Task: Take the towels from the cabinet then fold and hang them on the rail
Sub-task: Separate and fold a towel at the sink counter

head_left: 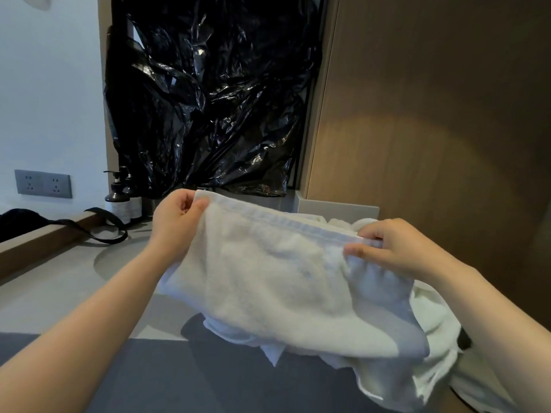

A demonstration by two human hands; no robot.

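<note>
Towel in hand: a white towel is held up over the right half of the worktop, stretched between the two hands by its top hem. Its lower part sags toward the near edge.
Left hand: the left hand pinches the towel's far left corner, thumb on the near face and fingers curled behind the cloth.
Right hand: the right hand grips the hem at the right end, fingers curled over the top and thumb lying along the front.
Other cloth: loose white towelling lies rumpled under and to the right of the held towel, spilling over the near right corner. I cannot tell how many towels it is.
Done so far: the towels appear to be out of the cabinet, since they are at the worktop. The one in hand looks spread flat or perhaps doubled once.
Left to do: folding of this towel seems only begun, the heap below is unfolded, and nothing is hung.
Rail: not in view, so I cannot tell where the folded towels go.
Cabinet: a wooden panel rises past the right edge. Whether it is the cabinet is unclear.
Surroundings: a basin is sunk in the left half of the worktop, pump bottles stand at the far edge, and a black plastic sheet hangs behind the far edge.
</note>
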